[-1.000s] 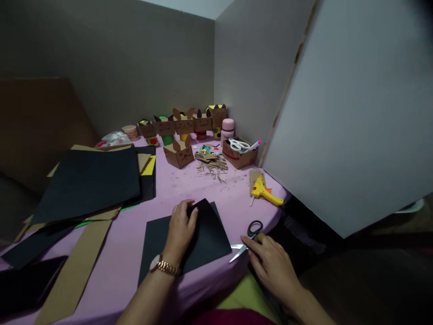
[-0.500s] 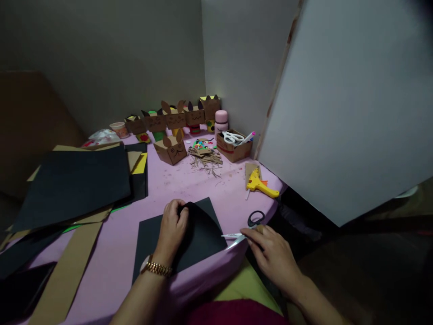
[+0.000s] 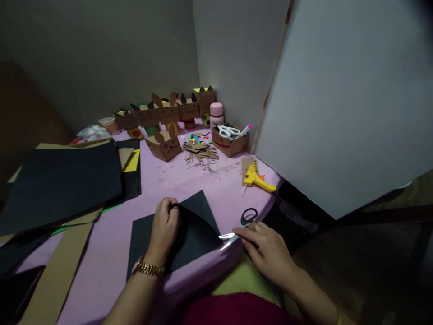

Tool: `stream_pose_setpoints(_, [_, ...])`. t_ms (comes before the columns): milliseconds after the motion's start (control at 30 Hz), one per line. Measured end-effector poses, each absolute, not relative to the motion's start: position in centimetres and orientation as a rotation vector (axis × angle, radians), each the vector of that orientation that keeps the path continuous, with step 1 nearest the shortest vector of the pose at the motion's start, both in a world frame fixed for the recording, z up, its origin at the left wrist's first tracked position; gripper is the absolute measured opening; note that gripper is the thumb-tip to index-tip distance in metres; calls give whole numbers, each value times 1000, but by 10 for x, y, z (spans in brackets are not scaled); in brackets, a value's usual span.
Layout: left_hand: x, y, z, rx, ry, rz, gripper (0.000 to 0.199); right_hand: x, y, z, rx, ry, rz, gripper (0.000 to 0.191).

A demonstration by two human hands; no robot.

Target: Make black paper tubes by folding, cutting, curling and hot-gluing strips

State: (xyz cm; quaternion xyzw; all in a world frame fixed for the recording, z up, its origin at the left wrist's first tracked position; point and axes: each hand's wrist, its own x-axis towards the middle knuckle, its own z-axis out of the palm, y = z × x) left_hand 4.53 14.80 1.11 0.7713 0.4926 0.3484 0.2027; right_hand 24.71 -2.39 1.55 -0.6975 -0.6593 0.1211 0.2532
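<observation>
A black sheet (image 3: 199, 230) lies near the table's front edge, its middle bent up in a fold. My left hand (image 3: 165, 225), with a gold watch at the wrist, pinches that raised fold. On the right, my right hand (image 3: 267, 246) is closed round dark-handled scissors (image 3: 230, 240). Their blades are spread and point left, at the sheet's right corner. One handle loop stands up above my fingers; the other is hidden by the hand.
Black sheets (image 3: 64, 185) and cardboard are piled on the left. A yellow glue gun (image 3: 259, 179) lies at the right edge. Behind are cardboard scraps (image 3: 201, 152), a box of white scissors (image 3: 230, 144), a pink bottle (image 3: 216, 115) and cardboard animal figures (image 3: 165, 144).
The view has shifted slightly. The scissors' blades have come nearer to the sheet's right corner and now overlap it. My left hand keeps its hold on the fold.
</observation>
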Motion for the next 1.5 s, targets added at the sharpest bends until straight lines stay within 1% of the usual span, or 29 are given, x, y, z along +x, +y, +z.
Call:
stream_pose_setpoints(233, [50,149,5,2255,1379,923,11,243,-24,9,-1967,-1898,251,39])
stream_pose_setpoints(267, [50,147,5,2271,1381,927,16,243,-24,7,-1971,-1913,246,40])
stream_pose_setpoints(333, [49,142,9,2321,1347,926,30,243,-25,2,-1971,-1947,248,42])
stream_pose_setpoints(367, [47,139,13,2397,1281,872,36,243,-25,0,-1969,-1963,249,43])
stream_pose_setpoints(433, [44,130,20,2625,1031,609,39,244,-27,-6,-1958,-1991,245,46])
stream_pose_setpoints(533, [41,119,26,2841,607,83,39,246,-29,-13,-1942,-2017,219,51])
stream_pose_setpoints(567, [41,116,25,2847,542,-20,41,247,-30,-15,-1937,-2023,205,51])
stream_pose_setpoints(633, [44,112,21,2837,522,-113,46,251,-29,-17,-1923,-2039,178,51])
stream_pose_setpoints(833, [68,101,7,2821,782,6,52,266,-20,-14,-1936,-2076,134,51])
stream_pose_setpoints(933, [72,100,8,2788,828,34,50,270,-16,-12,-1944,-2098,115,52])
stream_pose_setpoints(1167, [57,128,15,2751,577,-4,41,273,-17,-17,-1904,-2178,-27,54])
stream_pose_setpoints(1367, [56,133,9,2829,522,38,41,275,-17,-26,-1758,-2182,-96,40])
stream_pose_setpoints(1500, [57,131,9,2834,526,63,40,278,-14,-30,-1685,-2174,-87,44])
